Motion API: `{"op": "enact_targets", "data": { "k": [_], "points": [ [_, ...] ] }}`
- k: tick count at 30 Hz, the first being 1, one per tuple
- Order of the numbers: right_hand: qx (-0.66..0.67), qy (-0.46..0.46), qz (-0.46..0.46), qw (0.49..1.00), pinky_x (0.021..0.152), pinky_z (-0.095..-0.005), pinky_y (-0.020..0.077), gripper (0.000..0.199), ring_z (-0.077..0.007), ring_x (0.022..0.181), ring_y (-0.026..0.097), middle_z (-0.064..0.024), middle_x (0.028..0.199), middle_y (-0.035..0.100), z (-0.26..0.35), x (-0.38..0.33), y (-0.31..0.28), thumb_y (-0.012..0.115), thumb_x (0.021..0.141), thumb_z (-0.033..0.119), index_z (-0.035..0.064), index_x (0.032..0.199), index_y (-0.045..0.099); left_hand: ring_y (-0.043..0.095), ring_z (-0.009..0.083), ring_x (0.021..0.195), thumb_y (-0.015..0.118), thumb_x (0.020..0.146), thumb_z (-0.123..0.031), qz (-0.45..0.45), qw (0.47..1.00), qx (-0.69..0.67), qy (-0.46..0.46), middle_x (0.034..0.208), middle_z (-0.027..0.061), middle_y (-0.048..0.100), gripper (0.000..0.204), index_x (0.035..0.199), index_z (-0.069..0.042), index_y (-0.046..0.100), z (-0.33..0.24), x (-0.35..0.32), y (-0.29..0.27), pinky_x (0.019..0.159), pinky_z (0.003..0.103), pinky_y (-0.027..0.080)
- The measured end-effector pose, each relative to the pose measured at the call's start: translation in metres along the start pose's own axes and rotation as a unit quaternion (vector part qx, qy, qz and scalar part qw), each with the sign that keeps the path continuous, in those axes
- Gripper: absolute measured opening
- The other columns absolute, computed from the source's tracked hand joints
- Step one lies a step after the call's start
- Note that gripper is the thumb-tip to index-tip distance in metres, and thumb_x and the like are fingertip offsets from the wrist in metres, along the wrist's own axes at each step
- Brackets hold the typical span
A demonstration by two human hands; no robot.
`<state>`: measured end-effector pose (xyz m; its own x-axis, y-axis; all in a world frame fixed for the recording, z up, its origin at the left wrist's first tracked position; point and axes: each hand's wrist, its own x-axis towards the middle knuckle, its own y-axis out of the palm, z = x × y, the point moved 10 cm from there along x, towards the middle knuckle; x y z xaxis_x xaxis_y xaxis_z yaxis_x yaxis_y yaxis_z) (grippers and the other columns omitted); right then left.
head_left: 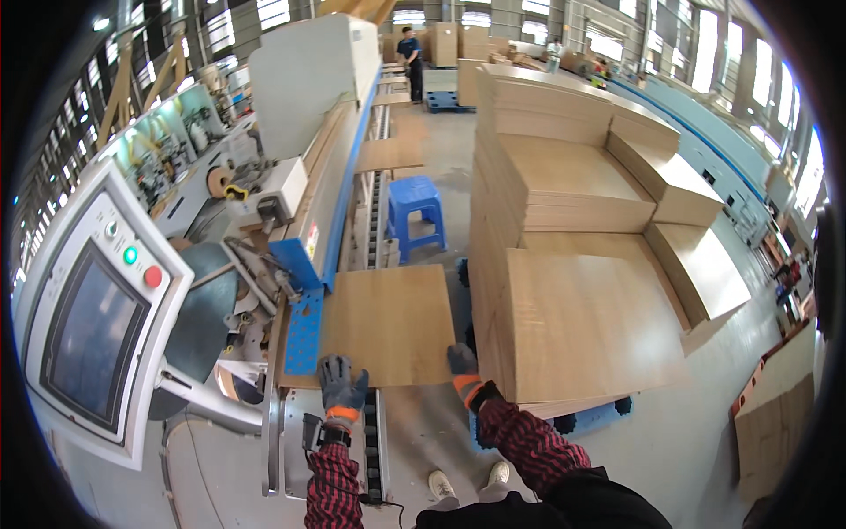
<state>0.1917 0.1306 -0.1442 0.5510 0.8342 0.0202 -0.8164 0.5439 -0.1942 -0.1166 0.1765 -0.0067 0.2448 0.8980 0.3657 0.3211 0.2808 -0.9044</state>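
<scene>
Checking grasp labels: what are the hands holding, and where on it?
Both gloved hands are on one wood panel lying on the machine's feed track: left hand on its near edge, right hand at its near right corner. Finger wrap can't be told.

A blue plastic stool (416,214) stands beside stacked wooden boards (564,194).

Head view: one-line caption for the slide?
Two gloved hands, left hand and right hand, press the near edge of a square wood-grain panel on the machine's infeed, beside tall stacks of matching panels.
</scene>
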Motion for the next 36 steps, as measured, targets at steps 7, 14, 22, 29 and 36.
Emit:
{"op": "enact_targets", "data": {
  "k": [7, 14, 22, 29, 36],
  "points": [
    [-0.218, -0.119, -0.126, 0.961, 0.081, -0.0372, 0.0434, 0.024, -0.0313, 0.086, 0.056, -0.0143, 0.094, 0.058, 0.137, -0.189, -0.192, 0.050, 0.084, 0.017, 0.0017, 0.102, 0.056, 0.047, 0.0246, 0.108, 0.050, 0.086, -0.033, 0.190, 0.833, -0.510, -0.097, 0.114, 0.0146, 0.050, 0.038, 0.108, -0.002, 0.051, -0.108, 0.019, 0.027, 0.087, 0.032, 0.039],
    [-0.438, -0.146, -0.457, 0.761, 0.086, -0.0387, 0.0380, 0.035, -0.0350, 0.099, 0.049, -0.0208, 0.106, 0.053, 0.260, -0.138, -0.488, 0.054, 0.084, 0.024, -0.0040, 0.105, 0.050, 0.054, 0.0113, 0.082, 0.056, 0.085, -0.027, 0.307, 0.493, -0.786, -0.210, 0.092, 0.0030, 0.058, 0.034, 0.104, 0.001, 0.053, -0.313, -0.046, 0.021, 0.073, 0.025, 0.044],
    [-0.313, 0.152, -0.029, 0.937, 0.045, -0.0309, 0.0403, 0.040, -0.0141, 0.047, 0.050, -0.0032, 0.053, 0.053, 0.110, -0.072, -0.483, 0.055, 0.080, 0.042, 0.0042, 0.068, 0.061, 0.055, 0.0100, 0.080, 0.060, 0.081, -0.023, 0.133, 0.576, -0.759, -0.273, 0.091, 0.0020, 0.059, 0.028, 0.099, -0.002, 0.058, -0.221, -0.084, -0.051, 0.071, 0.026, 0.045],
    [-0.013, 0.100, 0.042, 0.994, 0.058, -0.0240, 0.0442, 0.017, -0.0086, 0.064, 0.053, 0.0006, 0.074, 0.061, 0.170, -0.174, -0.284, 0.062, 0.079, 0.016, 0.0003, 0.087, 0.064, 0.056, 0.0119, 0.066, 0.065, 0.077, -0.024, 0.061, 0.758, -0.459, -0.460, 0.078, 0.0047, 0.062, 0.028, 0.088, 0.002, 0.063, 0.022, -0.233, -0.041, 0.062, 0.027, 0.048],
    [0.018, 0.174, 0.132, 0.976, 0.055, -0.0261, 0.0424, 0.020, -0.0089, 0.062, 0.053, 0.0017, 0.072, 0.061, 0.098, -0.228, -0.147, 0.060, 0.081, 0.021, 0.0017, 0.087, 0.063, 0.050, 0.0383, 0.091, 0.052, 0.077, -0.034, -0.085, 0.922, 0.043, -0.377, 0.090, 0.0216, 0.055, 0.041, 0.095, 0.002, 0.057, 0.071, -0.254, -0.166, 0.082, 0.044, 0.040]
  ]
}}
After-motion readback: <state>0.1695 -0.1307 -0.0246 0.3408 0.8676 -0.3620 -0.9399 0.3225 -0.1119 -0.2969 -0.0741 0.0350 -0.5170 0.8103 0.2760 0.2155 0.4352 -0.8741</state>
